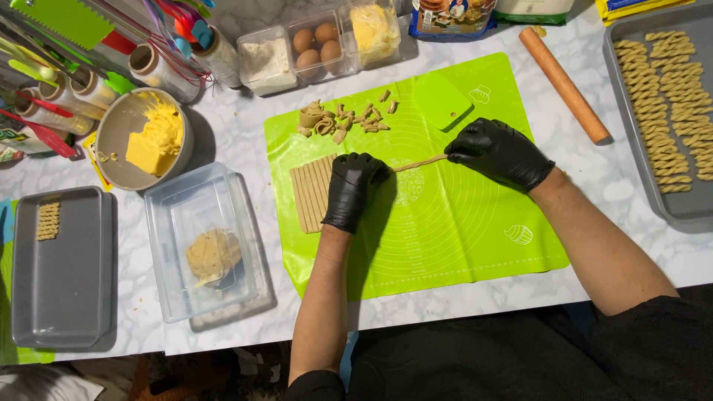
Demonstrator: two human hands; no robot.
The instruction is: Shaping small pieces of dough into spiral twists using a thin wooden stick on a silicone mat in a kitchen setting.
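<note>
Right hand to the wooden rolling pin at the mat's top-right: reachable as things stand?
Probably yes. The right hand pinches one end of a dough strip, so it isn't free. The rolling pin lies just beyond it on bare table, with nothing between them; the baking tray sits further right.

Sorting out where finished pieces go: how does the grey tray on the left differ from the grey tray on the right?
The left tray holds one short stack of twisted dough sticks in a corner; the right tray carries several long rows of twisted sticks. The left tray lies fully in view; the right tray is cut off. Both are grey and rectangular.
</note>
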